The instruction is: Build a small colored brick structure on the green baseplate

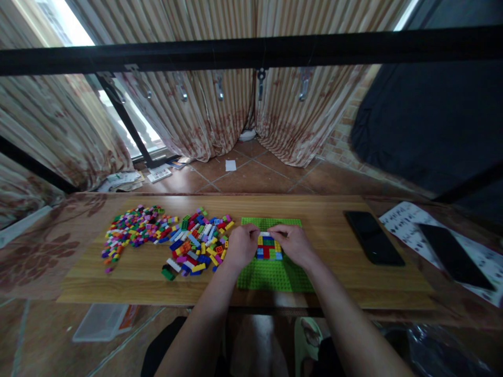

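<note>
A green studded baseplate [251,280] lies on the wooden board in front of me. Near its middle sits a block of bricks [267,251] in red, blue, yellow, green and light blue. Along the far edge of that block is a white brick [264,234]. My left hand [242,245] is closed, its fingertips at the brick's left end. From the other side my right hand [294,243] pinches at the right end. The fingertips partly cover both ends, and whether the brick is pressed fully down cannot be seen.
Left of the baseplate lies a pile of larger bricks [202,243], with a heap of small bricks [137,225] beyond it. A black phone [373,238] rests on the board's right side. Farther right, another dark device [456,256] lies on a printed sheet [404,217]. A black rail [236,55] crosses ahead.
</note>
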### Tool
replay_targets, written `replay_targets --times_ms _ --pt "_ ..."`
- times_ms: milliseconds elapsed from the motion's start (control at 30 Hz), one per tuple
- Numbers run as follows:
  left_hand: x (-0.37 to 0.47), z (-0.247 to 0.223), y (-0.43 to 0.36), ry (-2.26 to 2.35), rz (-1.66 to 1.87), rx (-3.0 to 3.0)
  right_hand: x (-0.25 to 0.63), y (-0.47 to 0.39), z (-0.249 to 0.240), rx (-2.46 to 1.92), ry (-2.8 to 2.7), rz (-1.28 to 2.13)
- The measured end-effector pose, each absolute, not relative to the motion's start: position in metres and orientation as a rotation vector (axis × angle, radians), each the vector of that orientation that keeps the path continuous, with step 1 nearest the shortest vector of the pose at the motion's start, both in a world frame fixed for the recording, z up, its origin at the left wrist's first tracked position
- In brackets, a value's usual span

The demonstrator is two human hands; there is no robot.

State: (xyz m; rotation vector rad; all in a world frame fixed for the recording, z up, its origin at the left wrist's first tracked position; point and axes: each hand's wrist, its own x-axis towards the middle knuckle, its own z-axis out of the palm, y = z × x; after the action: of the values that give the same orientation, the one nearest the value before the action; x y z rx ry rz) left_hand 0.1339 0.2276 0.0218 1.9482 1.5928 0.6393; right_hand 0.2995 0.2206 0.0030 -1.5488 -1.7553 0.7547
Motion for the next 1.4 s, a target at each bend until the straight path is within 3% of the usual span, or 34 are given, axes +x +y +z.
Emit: replay_targets --times_ms 833,1400 --pt "0.1316 0.0196 0.2275 1.548 0.646 1.956 0.3069 0.2216 -0.0021 -1.426 -1.683 0.899" --pt "0.1364 0.0182 0.2271 1.526 0.723 1.893 0.2999 0.2195 0.0022 -1.551 -1.728 0.748"
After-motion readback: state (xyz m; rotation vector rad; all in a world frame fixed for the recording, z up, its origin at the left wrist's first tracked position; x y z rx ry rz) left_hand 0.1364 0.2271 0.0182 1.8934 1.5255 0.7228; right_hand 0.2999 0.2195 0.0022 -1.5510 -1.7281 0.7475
